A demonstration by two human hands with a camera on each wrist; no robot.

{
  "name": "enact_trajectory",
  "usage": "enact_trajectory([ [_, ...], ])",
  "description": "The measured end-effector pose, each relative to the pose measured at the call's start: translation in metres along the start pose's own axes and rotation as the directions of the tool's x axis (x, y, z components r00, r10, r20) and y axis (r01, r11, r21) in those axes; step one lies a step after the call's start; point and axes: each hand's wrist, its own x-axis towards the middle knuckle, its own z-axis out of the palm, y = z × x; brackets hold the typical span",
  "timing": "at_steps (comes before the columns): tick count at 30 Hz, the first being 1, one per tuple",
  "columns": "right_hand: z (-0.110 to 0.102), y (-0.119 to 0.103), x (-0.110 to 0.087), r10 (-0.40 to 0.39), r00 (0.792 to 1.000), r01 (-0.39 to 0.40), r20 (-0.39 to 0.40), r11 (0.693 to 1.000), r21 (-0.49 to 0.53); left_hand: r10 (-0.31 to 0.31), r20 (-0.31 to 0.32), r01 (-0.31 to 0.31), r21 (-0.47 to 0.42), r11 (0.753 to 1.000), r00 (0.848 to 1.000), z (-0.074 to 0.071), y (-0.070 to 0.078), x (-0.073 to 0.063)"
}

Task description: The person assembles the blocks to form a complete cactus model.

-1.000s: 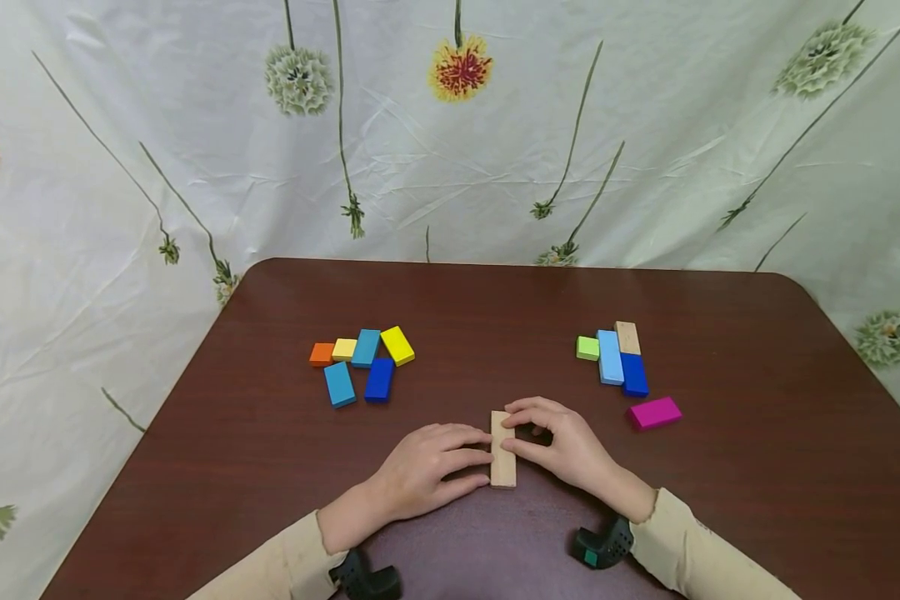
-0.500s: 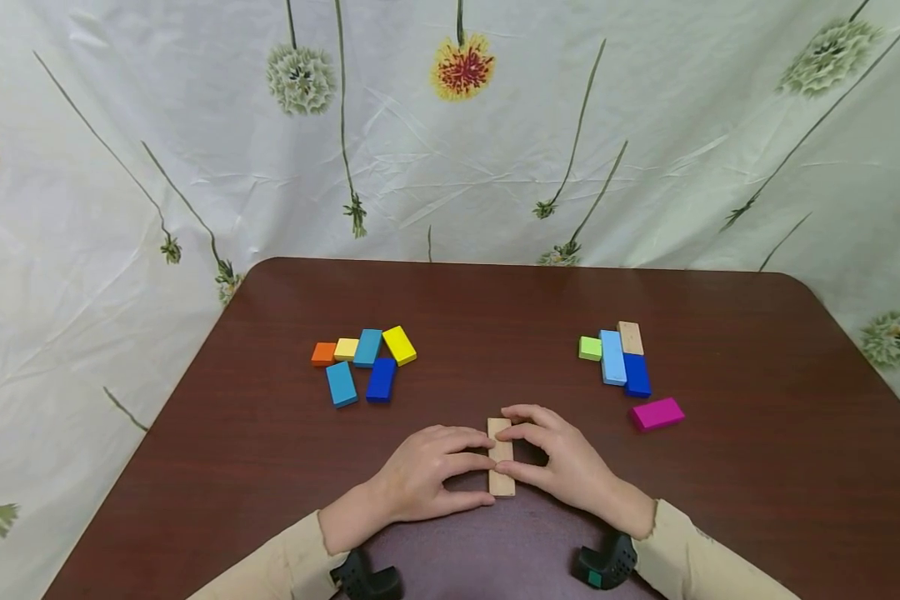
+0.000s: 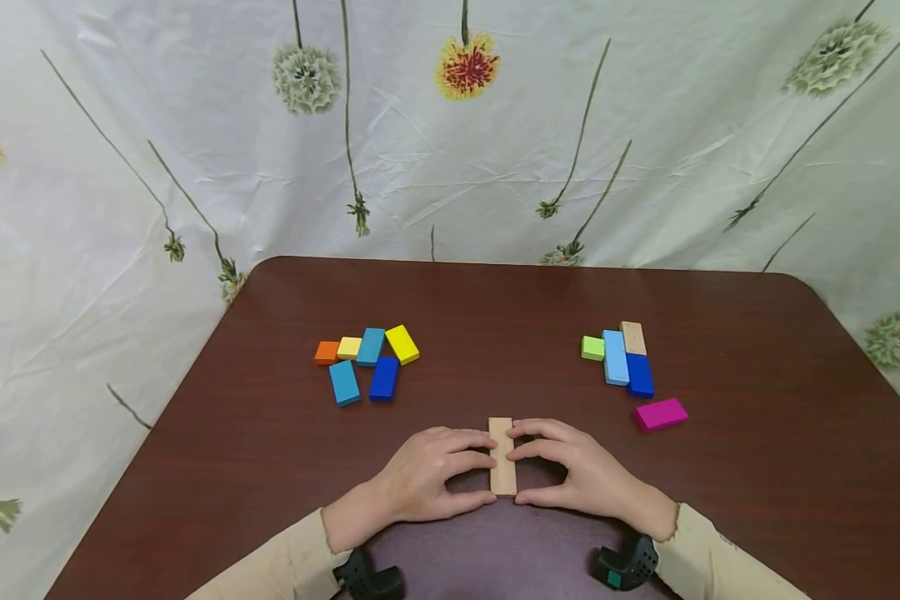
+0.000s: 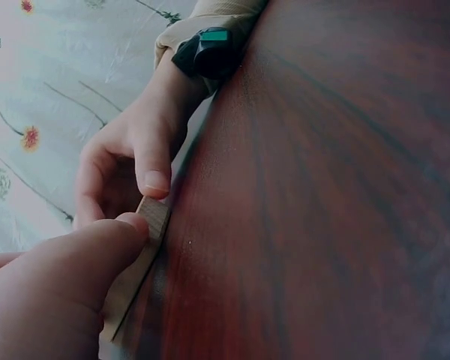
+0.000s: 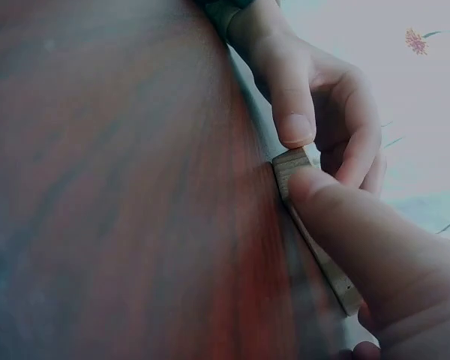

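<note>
A long plain wooden block (image 3: 502, 475) lies flat on the table near its front, pointing away from me. My left hand (image 3: 431, 475) touches its left side, two fingertips on the long edge and the thumb by the near corner. From the opposite side, my right hand (image 3: 592, 471) touches it, fingers spread and gently bent, its thumb at the near right corner. In the left wrist view, the left thumb (image 4: 131, 225) meets the block's side close to the near end. The right thumb (image 5: 311, 184) does likewise in the right wrist view.
Back left on the dark brown table (image 3: 495, 333) is a group of orange, yellow and blue blocks (image 3: 385, 379). Green, light blue, dark blue and plain wooden blocks (image 3: 616, 358) stand back right, a magenta block (image 3: 662, 414) nearer. Both wrists carry black devices (image 3: 626, 562).
The right hand has shifted from over the wooden block to its right side, its thumb coming down to the near corner. The block has slid slightly toward me. The left hand barely moved.
</note>
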Motion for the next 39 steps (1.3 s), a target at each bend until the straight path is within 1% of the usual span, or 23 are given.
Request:
enact_trajectory([
  [4, -0.0006, 0.0008, -0.0011, -0.011, 1.000, 0.011, 0.010, 1.000, -0.023, -0.006, 0.005, 0.006, -0.004, 1.000, 1.000, -0.0006, -0.0001, -0.0002],
  [10, 0.0003, 0.0007, -0.0020, -0.024, 1.000, 0.024, 0.004, 0.998, -0.050, 0.025, -0.011, -0.025, 0.005, 1.000, 1.000, 0.0001, -0.0009, -0.0004],
  [19, 0.0005, -0.0005, -0.0021, -0.024, 1.000, 0.024, 0.006, 0.998, -0.059, 0.001, 0.003, 0.000, -0.020, 1.000, 1.000, -0.0013, 0.0011, 0.0000],
  [29, 0.0007, -0.0009, -0.0019, -0.049, 0.999, 0.048, -0.006, 0.997, -0.066, 0.010, -0.005, -0.010, -0.011, 1.000, 1.000, -0.0028, 0.0016, 0.0001],
  [35, 0.0006, -0.0012, -0.0022, -0.044, 0.999, 0.044, -0.002, 0.997, -0.065, 0.013, -0.006, -0.013, -0.013, 1.000, 1.000, -0.0031, 0.0014, 0.0003],
  [39, 0.0006, -0.0010, -0.0022, -0.041, 0.999, 0.041, 0.002, 0.997, -0.062, 0.004, 0.006, -0.004, -0.017, 1.000, 1.000, -0.0031, 0.0012, 0.0003],
])
